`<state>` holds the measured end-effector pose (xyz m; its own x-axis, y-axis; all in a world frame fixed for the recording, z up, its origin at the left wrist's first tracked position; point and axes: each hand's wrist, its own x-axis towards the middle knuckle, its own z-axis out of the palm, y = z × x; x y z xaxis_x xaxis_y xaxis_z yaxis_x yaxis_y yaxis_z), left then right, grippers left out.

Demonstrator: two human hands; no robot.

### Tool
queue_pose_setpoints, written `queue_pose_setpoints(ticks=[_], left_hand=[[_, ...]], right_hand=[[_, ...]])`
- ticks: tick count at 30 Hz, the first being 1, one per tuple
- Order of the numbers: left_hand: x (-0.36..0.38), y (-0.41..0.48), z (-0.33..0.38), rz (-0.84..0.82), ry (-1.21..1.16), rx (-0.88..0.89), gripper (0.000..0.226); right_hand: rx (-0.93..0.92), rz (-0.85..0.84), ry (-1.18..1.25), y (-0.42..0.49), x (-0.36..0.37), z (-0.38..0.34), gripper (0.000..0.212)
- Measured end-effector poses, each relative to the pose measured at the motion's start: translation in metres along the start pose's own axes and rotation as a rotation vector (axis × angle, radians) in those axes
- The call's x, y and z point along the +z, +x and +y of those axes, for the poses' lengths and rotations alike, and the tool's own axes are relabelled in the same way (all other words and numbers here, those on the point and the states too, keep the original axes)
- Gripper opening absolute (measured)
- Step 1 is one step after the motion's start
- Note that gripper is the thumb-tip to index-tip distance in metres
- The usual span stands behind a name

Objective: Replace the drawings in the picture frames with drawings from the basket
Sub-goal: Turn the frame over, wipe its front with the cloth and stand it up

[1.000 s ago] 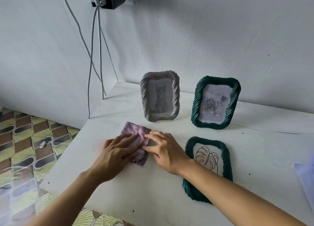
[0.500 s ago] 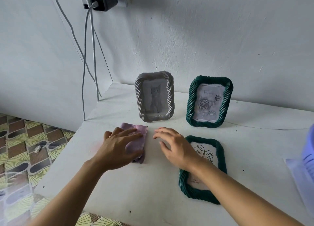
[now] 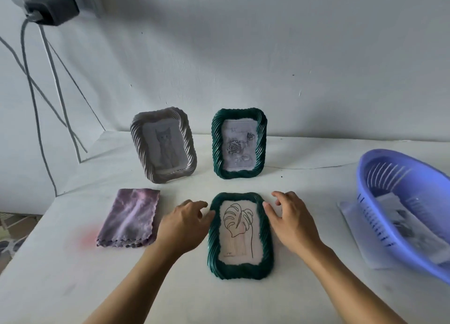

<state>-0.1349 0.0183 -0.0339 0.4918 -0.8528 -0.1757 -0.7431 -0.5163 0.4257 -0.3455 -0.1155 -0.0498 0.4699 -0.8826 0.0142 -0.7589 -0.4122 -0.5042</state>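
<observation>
Two hands are flanking the flat green frame [image 3: 239, 270]
I am watching the left hand [image 3: 185, 223] and right hand [image 3: 289, 221] held loose-fingered, gripping nothing, just beside its long edges; it is lying face-up on the table [image 3: 60, 275], the basket [image 3: 362, 177] sitting well right, holding drawings [image 3: 401, 221]

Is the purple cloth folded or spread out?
Folded: the purple cloth shows stacked scalloped layers along its near edge.

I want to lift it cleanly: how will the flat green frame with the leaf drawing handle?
The flat green frame looks rigid, so it probably lifts without flexing. Its twisted, ribbed rim likely grips well. Lying flush on the table, its edge may need tipping up first.
</observation>
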Motion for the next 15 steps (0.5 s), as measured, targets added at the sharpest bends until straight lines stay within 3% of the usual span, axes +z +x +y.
queue_pose_setpoints(ticks=[3, 10, 15], left_hand=[[0.009, -0.008, 0.007, -0.022, -0.052, -0.029, 0.040], [0.022, -0.014, 0.022, -0.002, -0.114, -0.087, 0.047], [0.031, -0.019, 0.032, 0.052, -0.199, -0.112, 0.044]], right_hand=[[0.080, -0.103, 0.016, -0.003, -0.003, 0.011, 0.049], [0.057, -0.128, -0.049, -0.010, 0.002, 0.002, 0.049], [0.080, -0.084, 0.067, -0.015, 0.007, 0.005, 0.036]])
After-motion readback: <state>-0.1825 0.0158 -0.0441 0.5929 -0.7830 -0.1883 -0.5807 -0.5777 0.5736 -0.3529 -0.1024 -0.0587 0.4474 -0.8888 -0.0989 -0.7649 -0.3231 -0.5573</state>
